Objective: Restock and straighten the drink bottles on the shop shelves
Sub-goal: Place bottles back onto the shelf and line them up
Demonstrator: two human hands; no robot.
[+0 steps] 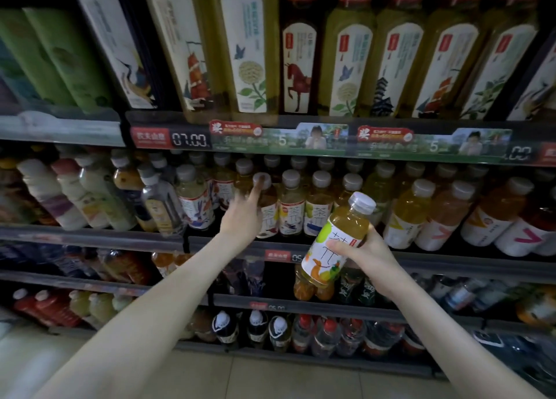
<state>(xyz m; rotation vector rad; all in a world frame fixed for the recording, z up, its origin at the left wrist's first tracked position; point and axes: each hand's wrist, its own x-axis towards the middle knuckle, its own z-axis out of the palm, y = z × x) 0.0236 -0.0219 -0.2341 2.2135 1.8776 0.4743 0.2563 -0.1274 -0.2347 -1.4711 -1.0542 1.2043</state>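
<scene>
My right hand (365,252) grips a tea bottle (337,242) with amber liquid, a grey cap and a white fruit-print label, tilted to the right in front of the middle shelf. My left hand (243,215) reaches into that shelf, its fingers up against the cap and shoulder of a standing tea bottle (267,212) in the front row. Whether the fingers curl round that bottle is not plain. Similar grey-capped tea bottles (290,209) stand beside it in rows.
Tall tea bottles (249,49) fill the top shelf behind a price rail (301,140). Yellow and pink drinks (427,218) stand to the right, milky drinks (69,194) to the left. Lower shelves hold more bottles (301,332). Pale floor lies below.
</scene>
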